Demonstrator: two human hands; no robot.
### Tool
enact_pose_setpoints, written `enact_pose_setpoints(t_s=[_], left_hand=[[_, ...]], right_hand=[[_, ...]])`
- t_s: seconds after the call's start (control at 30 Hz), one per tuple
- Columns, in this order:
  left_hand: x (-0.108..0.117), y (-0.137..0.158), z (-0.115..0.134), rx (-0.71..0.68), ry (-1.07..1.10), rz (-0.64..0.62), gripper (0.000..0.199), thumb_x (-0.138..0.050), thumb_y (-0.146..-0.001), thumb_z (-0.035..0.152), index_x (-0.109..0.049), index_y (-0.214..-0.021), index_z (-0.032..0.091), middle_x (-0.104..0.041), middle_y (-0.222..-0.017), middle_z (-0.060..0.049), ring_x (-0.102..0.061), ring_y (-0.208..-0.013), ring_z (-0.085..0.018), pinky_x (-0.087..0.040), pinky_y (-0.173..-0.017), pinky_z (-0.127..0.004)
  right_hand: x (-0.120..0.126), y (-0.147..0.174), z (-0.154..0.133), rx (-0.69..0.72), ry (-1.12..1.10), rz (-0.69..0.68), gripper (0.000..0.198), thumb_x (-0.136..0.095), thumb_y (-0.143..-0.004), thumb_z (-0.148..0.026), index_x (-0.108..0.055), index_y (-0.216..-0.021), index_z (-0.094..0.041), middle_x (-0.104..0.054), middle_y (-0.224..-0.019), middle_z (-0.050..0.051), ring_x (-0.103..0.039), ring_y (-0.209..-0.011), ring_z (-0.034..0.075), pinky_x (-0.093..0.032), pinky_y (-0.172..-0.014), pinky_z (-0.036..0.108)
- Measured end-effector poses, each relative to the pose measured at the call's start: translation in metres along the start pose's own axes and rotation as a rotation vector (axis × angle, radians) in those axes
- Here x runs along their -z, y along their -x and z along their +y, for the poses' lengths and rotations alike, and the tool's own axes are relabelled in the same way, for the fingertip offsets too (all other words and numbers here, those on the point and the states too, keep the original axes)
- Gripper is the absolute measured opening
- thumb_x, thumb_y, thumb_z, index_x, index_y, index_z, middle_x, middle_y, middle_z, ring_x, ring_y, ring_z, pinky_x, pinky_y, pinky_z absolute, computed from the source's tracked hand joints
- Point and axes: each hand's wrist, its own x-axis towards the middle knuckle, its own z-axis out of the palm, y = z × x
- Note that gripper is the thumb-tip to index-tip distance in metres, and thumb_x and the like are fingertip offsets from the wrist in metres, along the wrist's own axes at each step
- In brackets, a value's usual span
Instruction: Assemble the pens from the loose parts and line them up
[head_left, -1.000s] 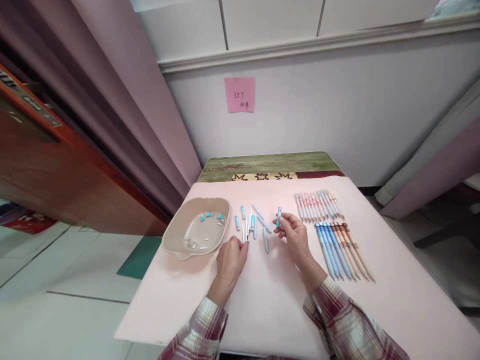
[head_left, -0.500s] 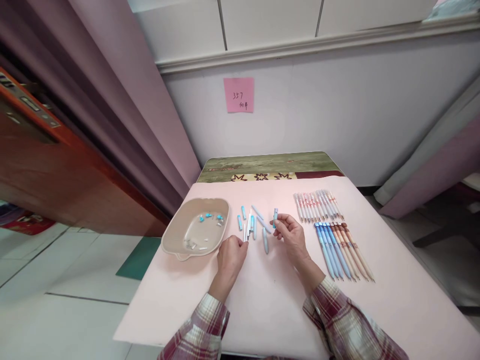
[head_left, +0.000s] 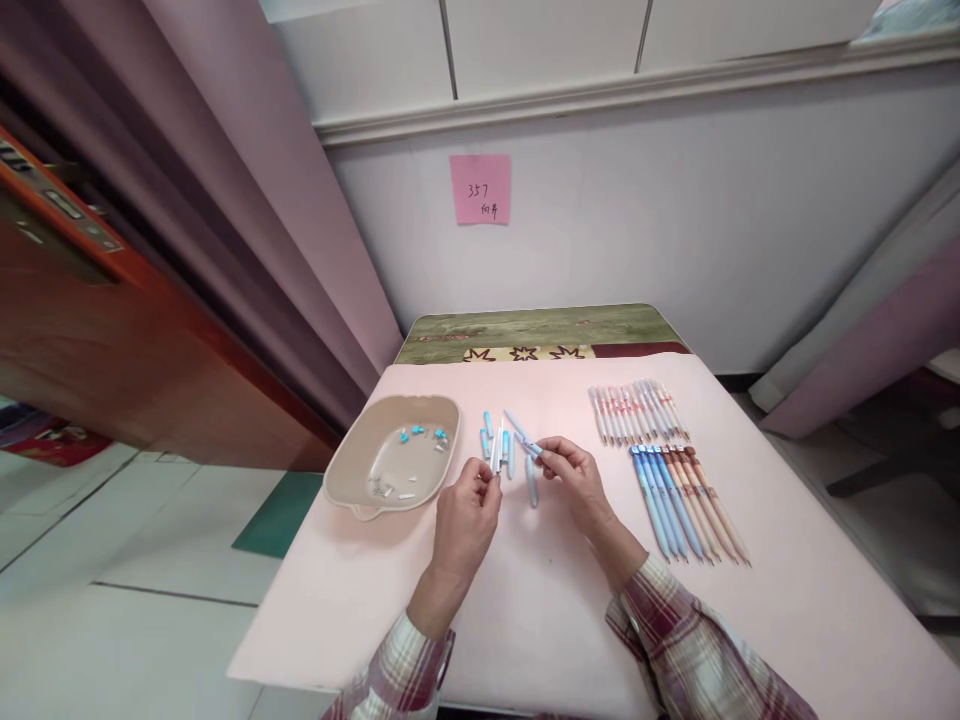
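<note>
My left hand (head_left: 469,505) is closed, its thumb and fingertips pinching a thin white pen refill (head_left: 494,458) near its lower end. Its fingers partly cover the refill's tip. To the right, my right hand (head_left: 576,478) pinches a light-blue pen barrel part (head_left: 532,447), tilted toward the upper left. Between the hands lie several loose blue pen pieces: short bright-blue ones (head_left: 488,424) and a longer pale-blue barrel piece (head_left: 532,483) just below the held part. More white refills lie among them.
A beige plastic basin (head_left: 341,500) on the left holds small blue and white pieces. Pens with clear and red patterned barrels (head_left: 630,412) lie in a row at the right. Below them is a row of blue and brown pens (head_left: 686,505). A pink cloth (head_left: 555,620) covers the table.
My right hand has moved slightly left and tipped the blue barrel part from upright to slanting left. My left hand has shifted a little right and up, toward the refills.
</note>
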Motion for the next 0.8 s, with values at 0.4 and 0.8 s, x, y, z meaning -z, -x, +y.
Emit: enact_pose_setpoints(t_s=[0.4,0.8], left_hand=[[0.017,-0.001,0.001,0.101,0.474,0.097,0.020,-0.059,-0.082,0.034,-0.063,-0.092,0.017,-0.060,-0.067,0.001,-0.057,-0.060,-0.013,-0.047,-0.060,-0.023],[0.022,-0.002,0.000,0.094,0.471,0.061,0.017,-0.060,-0.081,0.033,-0.063,-0.088,0.018,-0.058,-0.063,0.002,-0.056,-0.058,-0.012,-0.047,-0.059,-0.022]], right_hand=[[0.004,-0.002,0.006,0.021,0.026,0.067,0.017,-0.056,-0.077,-0.029,-0.069,-0.075,-0.018,-0.048,-0.058,-0.003,-0.040,-0.056,0.012,-0.033,-0.055,0.024],[0.004,-0.002,0.006,0.053,0.109,0.055,0.018,-0.053,-0.077,-0.028,-0.067,-0.070,-0.018,-0.042,-0.056,-0.004,-0.036,-0.056,0.012,-0.028,-0.055,0.025]])
